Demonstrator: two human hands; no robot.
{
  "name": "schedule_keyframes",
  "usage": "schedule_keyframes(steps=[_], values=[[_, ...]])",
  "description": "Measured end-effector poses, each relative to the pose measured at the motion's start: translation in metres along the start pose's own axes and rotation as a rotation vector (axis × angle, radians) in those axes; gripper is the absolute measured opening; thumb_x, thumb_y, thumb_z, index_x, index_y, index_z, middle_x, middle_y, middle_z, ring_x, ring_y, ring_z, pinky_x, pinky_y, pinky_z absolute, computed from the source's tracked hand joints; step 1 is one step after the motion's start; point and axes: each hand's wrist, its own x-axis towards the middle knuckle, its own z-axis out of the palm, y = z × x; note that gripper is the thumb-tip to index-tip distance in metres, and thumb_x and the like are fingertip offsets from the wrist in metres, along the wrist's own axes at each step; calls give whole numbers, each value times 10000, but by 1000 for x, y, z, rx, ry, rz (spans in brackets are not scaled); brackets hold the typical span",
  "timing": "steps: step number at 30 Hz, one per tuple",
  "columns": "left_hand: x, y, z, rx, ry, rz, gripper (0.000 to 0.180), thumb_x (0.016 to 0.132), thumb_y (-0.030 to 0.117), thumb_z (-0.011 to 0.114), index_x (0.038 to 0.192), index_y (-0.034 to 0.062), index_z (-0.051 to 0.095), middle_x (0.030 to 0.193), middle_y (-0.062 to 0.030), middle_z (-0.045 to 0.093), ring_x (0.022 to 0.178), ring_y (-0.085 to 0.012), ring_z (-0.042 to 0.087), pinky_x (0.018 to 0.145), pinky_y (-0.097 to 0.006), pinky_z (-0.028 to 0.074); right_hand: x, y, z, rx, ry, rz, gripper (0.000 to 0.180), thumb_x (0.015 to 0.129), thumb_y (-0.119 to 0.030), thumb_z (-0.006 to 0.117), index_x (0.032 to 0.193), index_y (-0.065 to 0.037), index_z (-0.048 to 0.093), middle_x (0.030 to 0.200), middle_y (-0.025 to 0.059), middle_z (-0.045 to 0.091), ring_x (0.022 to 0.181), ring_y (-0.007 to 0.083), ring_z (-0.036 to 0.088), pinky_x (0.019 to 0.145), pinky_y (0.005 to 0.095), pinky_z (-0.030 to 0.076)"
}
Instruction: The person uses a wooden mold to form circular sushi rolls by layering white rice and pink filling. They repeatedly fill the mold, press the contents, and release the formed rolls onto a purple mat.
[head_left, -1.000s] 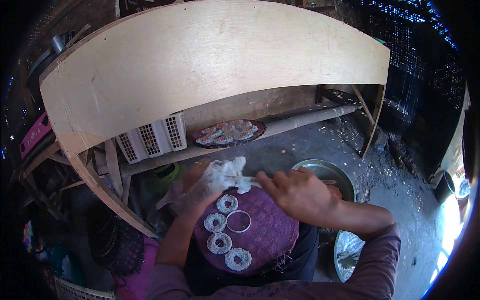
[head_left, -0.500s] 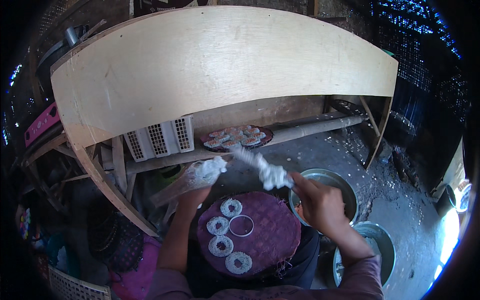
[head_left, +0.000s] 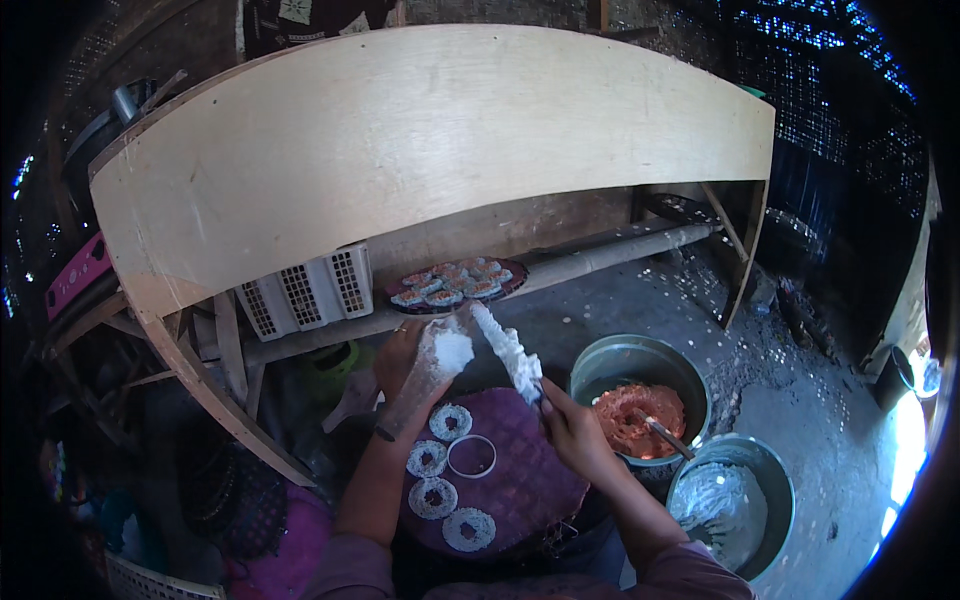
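Note:
My left hand (head_left: 397,355) is closed around what looks like a clear, narrow plastic piping bag (head_left: 408,402), with white paste (head_left: 452,352) in its wide upper end. In my right hand (head_left: 580,432) is the dark handle of a spatula, its blade thickly coated with white paste (head_left: 508,350) and tilted up beside the bag's mouth. Below both hands lies a round purple board (head_left: 535,480) on my lap. Several speckled white rings (head_left: 432,497) curve along its left side, and a thin white hoop (head_left: 472,456) lies beside them.
On the right stand a green basin of orange mix (head_left: 640,410) with a spoon and a basin of white paste (head_left: 722,500). Ahead, a purple tray of topped pieces (head_left: 457,282) and a white crate (head_left: 305,295) sit under a pale wooden panel (head_left: 430,130).
The coated spatula and my right hand have moved left and down, uncovering the orange mix. My left hand has turned the bag more upright, its mouth closer to the spatula.

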Motion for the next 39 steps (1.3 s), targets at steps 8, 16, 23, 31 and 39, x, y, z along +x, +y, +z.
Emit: schedule_keyframes(steps=[8,16,23,31,39], values=[[12,45,5,-140,-67,55,400,666,329,755,958,123,577,882,-90,618,804,-327,641,657,-418,506,-27,18,15,23,1,-70,382,1014,-118,465,1377,1,463,701,72,559,606,122,525,599,301,465],[22,42,14,40,-9,186,238,742,157,702,931,130,559,828,-72,589,735,-259,628,619,-336,502,-115,78,-121,-344,374,371,391,934,-46,433,1309,-22,540,906,228,674,815,342,685,706,416,525],[25,9,-40,-558,257,180,321,806,105,644,1117,59,576,974,-74,605,861,-232,598,796,-344,477,-299,155,-202,-990,-390,1709,527,829,-354,635,1314,-155,581,1324,115,581,1198,239,579,954,400,491],[3,90,-31,-2722,-385,-757,142,776,158,613,780,126,474,754,22,454,671,-113,502,641,-315,402,-95,68,-53,850,-271,263,780,981,-594,375,1404,61,404,1401,207,481,1269,303,499,1128,414,301],[-64,42,-28,-1487,-189,-729,161,856,110,567,1004,59,602,976,-89,604,991,-268,585,917,-420,483,-37,-7,22,1542,-428,491,849,923,-707,337,1371,11,401,1048,165,620,688,196,656,474,266,519]])
